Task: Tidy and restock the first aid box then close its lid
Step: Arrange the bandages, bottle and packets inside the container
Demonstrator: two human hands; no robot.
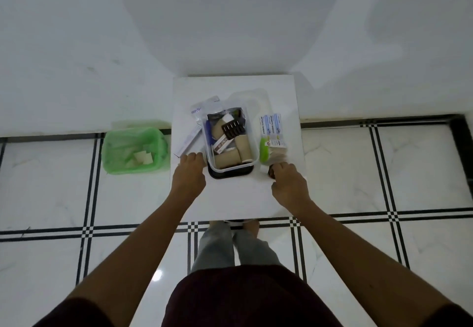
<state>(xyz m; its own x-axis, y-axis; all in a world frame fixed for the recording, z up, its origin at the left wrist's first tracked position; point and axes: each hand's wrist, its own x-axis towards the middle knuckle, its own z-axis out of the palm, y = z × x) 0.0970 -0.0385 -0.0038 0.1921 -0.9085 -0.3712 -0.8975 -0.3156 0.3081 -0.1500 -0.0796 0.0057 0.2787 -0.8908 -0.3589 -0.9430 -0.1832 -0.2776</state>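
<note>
L grip (190,170) loose beside box (250,164); R grip (288,182) grasping small dark item (270,172).

White square tabletop (230,198) on tiled floor (384,173). On it: clear open box (231,147) at centre over a dark lid (231,174); flat packets (195,128) left of box; bandage boxes (272,129) and green item (265,153) right. Green bin (133,151) stands on floor, left of tabletop.

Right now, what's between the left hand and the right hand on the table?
In the head view, the open first aid box, its near end sitting on a black lid, lies between the left hand and the right hand.
</note>
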